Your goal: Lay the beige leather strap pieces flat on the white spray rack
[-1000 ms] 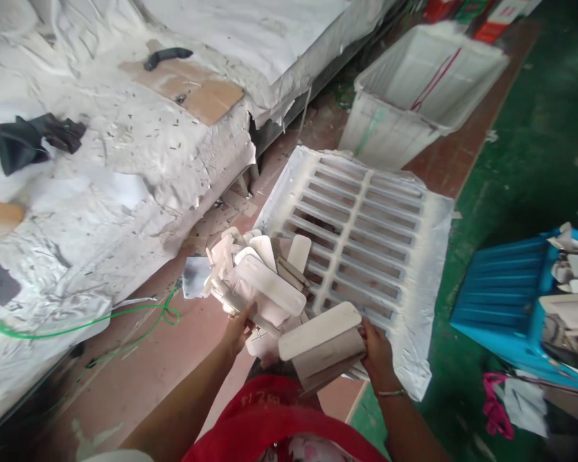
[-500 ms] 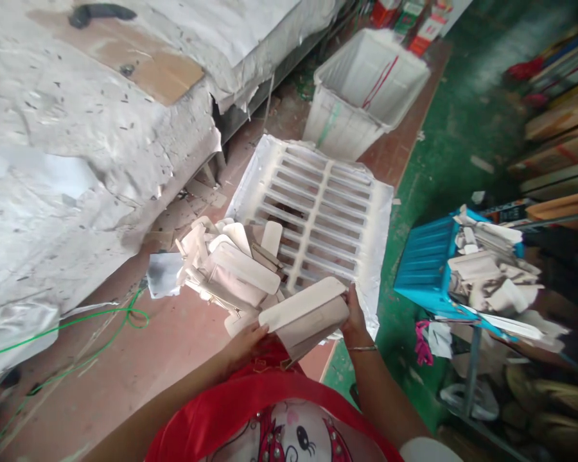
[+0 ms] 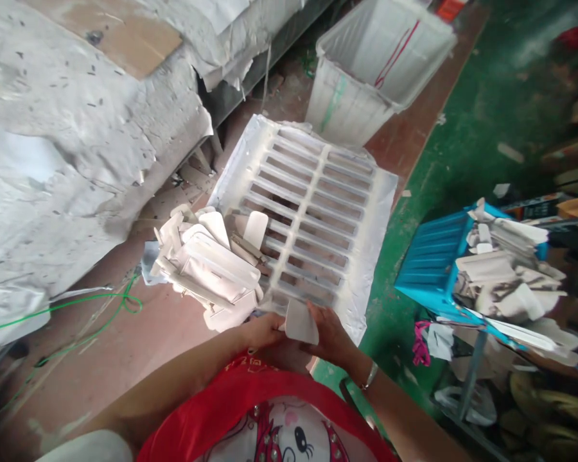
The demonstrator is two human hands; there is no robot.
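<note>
While the left hand (image 3: 267, 329) and the right hand (image 3: 330, 337) share one cream piece (image 3: 302, 322), we take the white slatted rack (image 3: 374, 221) as our reference for all positions. The piece is at the rack's near edge, on the wearer's side, tilted, with a broad rounded face showing. We cannot tell whether it touches the rack.

We find the left hand closed on the piece's left edge, its fingers bunched and partly hidden. The right hand is curled about the right edge, thumb and fingers somewhat apart with the piece between them. We cannot establish how firmly either one presses.

We judge the step in hand to be two-handed handling of a single piece, probably turning or adjusting it. In our opinion the next move calls for one hand to keep its hold while the other shifts, and for the left hand to stay clear of the pile of cream pieces (image 3: 221, 261), which overlaps the rack's near-left corner loosely stacked.

We further note a blue crate (image 3: 428, 264) of similar pieces, right of the rack and apart from it, and a pale bin (image 3: 351, 109) just beyond its far edge.
</note>
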